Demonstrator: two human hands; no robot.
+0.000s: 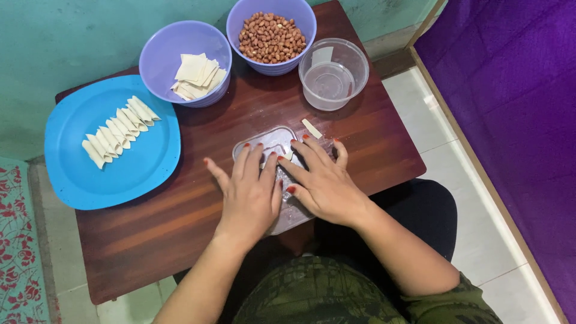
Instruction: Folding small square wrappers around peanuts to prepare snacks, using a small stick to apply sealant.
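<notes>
Now I see both hands flat, fingers spread, left hand (249,195) and right hand (321,180) pressing a small dough piece (288,155) on the clear lid (267,141). Uneven pressure could tear it, I judge, or slide the lid across the table (384,144).

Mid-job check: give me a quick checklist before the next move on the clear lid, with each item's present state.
1. Both hands on the clear lid: left hand and right hand flat on it, ok.
2. Piece under the fingertips: hidden, cannot tell.
3. Spare dough strip beside the lid: ok.
4. Square wrappers in the purple bowl: ok.
5. Peanuts stocked: ok.
6. Room on the blue plate beside the rolled pieces: ok.
</notes>
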